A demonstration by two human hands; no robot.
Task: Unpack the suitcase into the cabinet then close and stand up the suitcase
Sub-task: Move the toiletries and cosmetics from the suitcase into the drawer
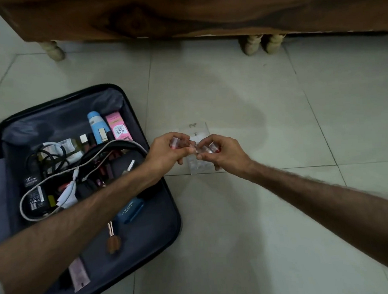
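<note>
The dark suitcase (162, 217) lies open on the floor at the left. Inside it are cables and chargers (38, 193), a light blue spray can (97, 126), a pink box (118, 127), a blue cologne box (130, 210) and a makeup brush (112, 237). My left hand (166, 151) and my right hand (220, 153) meet over the tiles right of the case. Each grips a small clear container with red in it (203, 149). Under them a clear plastic organizer (195, 133) rests on the floor. The wooden cabinet (193, 11) spans the top.
The cabinet stands on turned pale legs (55, 50), with a pair (262, 44) at the right. Pale floor tiles (275, 98) stretch between cabinet and suitcase. A pinkish tube (78, 277) lies near the suitcase's near corner.
</note>
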